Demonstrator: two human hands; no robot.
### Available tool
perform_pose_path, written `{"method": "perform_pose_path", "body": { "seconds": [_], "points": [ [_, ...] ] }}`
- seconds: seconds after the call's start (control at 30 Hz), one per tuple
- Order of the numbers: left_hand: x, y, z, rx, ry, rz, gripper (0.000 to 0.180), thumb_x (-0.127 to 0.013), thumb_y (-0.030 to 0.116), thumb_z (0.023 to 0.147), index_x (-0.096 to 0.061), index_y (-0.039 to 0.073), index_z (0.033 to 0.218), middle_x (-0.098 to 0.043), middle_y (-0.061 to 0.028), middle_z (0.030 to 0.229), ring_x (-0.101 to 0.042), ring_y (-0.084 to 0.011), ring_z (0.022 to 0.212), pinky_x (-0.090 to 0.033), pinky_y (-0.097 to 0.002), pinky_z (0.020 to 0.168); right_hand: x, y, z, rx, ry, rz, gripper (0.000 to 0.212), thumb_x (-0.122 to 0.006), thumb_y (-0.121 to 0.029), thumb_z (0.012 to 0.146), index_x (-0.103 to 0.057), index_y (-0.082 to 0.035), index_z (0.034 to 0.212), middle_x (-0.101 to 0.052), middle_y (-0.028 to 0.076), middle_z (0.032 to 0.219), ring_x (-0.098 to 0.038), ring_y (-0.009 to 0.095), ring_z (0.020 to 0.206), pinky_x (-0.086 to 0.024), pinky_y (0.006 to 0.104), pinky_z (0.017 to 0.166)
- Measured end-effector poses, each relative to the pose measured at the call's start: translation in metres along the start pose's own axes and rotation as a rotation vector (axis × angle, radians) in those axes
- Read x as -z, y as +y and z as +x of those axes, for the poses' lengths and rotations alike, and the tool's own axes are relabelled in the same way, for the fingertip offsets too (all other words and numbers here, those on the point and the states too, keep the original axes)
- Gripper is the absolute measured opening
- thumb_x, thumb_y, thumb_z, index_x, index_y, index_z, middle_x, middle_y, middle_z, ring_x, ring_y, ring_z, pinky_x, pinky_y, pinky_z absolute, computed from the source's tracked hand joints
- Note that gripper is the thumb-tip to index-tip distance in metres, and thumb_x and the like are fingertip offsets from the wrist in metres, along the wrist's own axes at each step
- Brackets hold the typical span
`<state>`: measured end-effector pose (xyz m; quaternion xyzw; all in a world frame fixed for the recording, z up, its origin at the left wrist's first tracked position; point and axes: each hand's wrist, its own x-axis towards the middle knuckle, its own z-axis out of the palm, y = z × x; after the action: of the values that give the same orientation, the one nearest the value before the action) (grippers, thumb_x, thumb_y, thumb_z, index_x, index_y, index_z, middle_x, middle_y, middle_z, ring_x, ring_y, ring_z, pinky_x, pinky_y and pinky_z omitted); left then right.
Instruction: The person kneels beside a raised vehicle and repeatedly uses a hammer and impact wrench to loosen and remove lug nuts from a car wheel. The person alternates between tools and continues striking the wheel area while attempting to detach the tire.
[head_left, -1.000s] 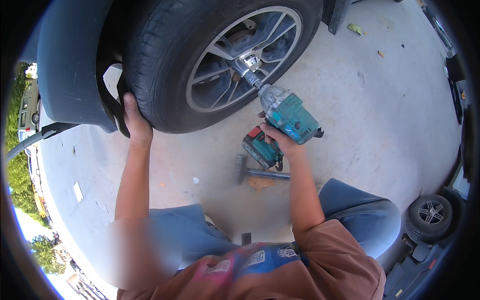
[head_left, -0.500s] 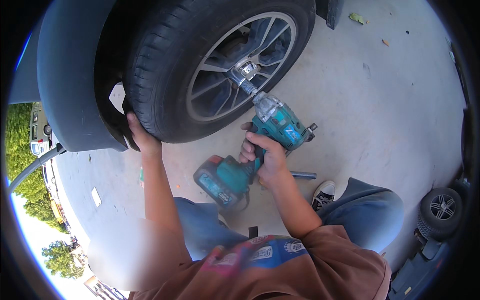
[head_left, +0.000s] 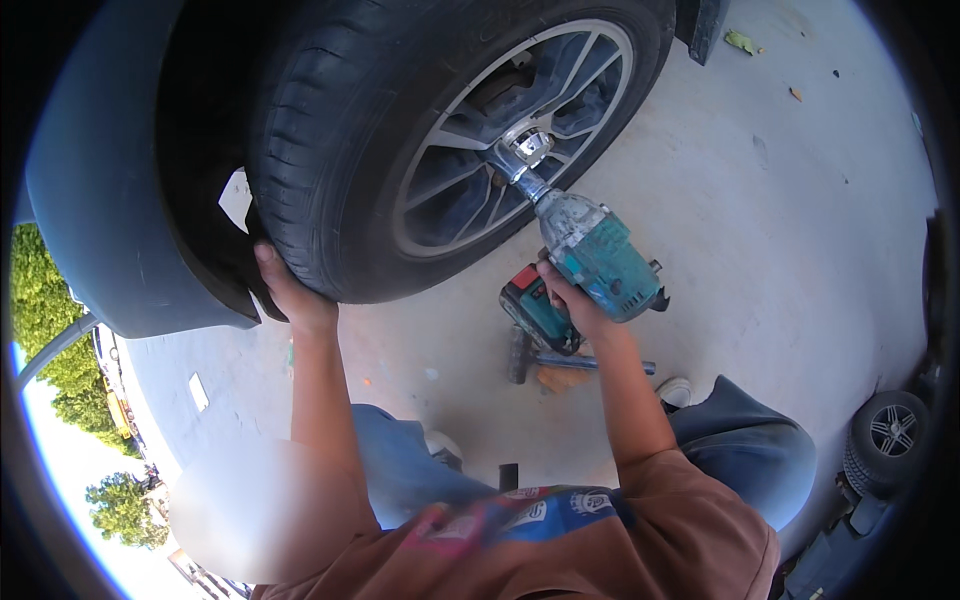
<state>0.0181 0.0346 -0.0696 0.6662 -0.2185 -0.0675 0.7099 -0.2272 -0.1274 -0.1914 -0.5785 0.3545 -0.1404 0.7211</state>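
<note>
Two grips are at work: your right grip (head_left: 575,300) closes around the handle of the teal impact wrench (head_left: 605,262), toward 2 o'clock, its socket (head_left: 528,182) aimed between 10 and 11 at the wheel (head_left: 465,143), beside the chrome cap (head_left: 533,148). Expect a hard, heavy tool that may jolt; the handle, above the battery (head_left: 540,312), looks the soundest hold. Your right forearm (head_left: 625,385) rises from 5 o'clock. At 9 o'clock, your left grip (head_left: 298,300) bears against the tyre (head_left: 350,190), thumb toward 11; how far its hidden fingers curl cannot be told. That rubber should feel stiff, hardly slippery. A hammer (head_left: 518,357) lies at 7 o'clock from your right grip; a loose wheel (head_left: 890,430) sits near 4.
</note>
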Motion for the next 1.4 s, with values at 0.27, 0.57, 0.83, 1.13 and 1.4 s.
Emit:
{"method": "perform_pose_path", "body": {
  "seconds": [0.27,0.57,0.83,1.13,1.4],
  "points": [
    [0.002,0.001,-0.01,0.069,-0.006,-0.044,0.073,-0.029,0.062,0.095,-0.042,0.008,0.143,-0.049,-0.0123,0.141,-0.048,-0.0285,0.129,-0.037,-0.0398,0.109,-0.024,-0.02,-0.016,-0.15,-0.077,0.687,0.013,-0.065,-0.005,0.088,-0.055,-0.006,0.097,-0.052,0.0,0.068,-0.046,0.01,0.052,-0.039,0.0267,0.052],
    [-0.01,0.012,0.0,0.025,0.023,0.05,0.066,-0.031,0.054,0.098,-0.048,0.003,0.135,-0.059,-0.0124,0.129,-0.056,-0.0245,0.119,-0.043,-0.0371,0.102,-0.022,-0.025,-0.015,-0.13,-0.032,0.729,0.015,-0.064,-0.005,0.085,-0.055,-0.004,0.097,-0.05,0.003,0.067,-0.047,0.012,0.052,-0.039,0.0279,0.051],
    [-0.005,0.017,0.006,-0.05,0.103,0.148,0.058,-0.033,0.046,0.101,-0.052,0.0,0.13,-0.063,-0.012,0.122,-0.061,-0.0219,0.111,-0.045,-0.0337,0.098,-0.023,-0.031,-0.015,-0.109,-0.037,0.696,0.014,-0.064,-0.006,0.086,-0.055,-0.004,0.096,-0.049,0.002,0.065,-0.045,0.011,0.051,-0.039,0.0274,0.05],
    [-0.008,0.018,0.007,-0.077,0.078,0.191,0.056,-0.034,0.043,0.101,-0.051,-0.001,0.131,-0.063,-0.0125,0.122,-0.061,-0.0208,0.11,-0.045,-0.0329,0.097,-0.025,-0.034,-0.022,-0.125,-0.07,0.732,0.021,-0.063,-0.011,0.086,-0.055,-0.002,0.103,-0.047,0.003,0.063,-0.045,0.012,0.051,-0.039,0.0286,0.051],
    [-0.013,0.01,0.011,-0.061,0.07,0.06,0.055,-0.063,0.037,0.094,-0.056,-0.007,0.126,-0.061,-0.0126,0.123,-0.056,-0.0209,0.113,-0.04,-0.0286,0.1,-0.023,-0.044,-0.031,-0.127,-0.143,0.808,0.051,-0.063,-0.02,0.088,-0.047,0.003,0.13,-0.045,0.002,0.063,-0.043,0.012,0.053,-0.039,0.0294,0.055]
  ]
}}
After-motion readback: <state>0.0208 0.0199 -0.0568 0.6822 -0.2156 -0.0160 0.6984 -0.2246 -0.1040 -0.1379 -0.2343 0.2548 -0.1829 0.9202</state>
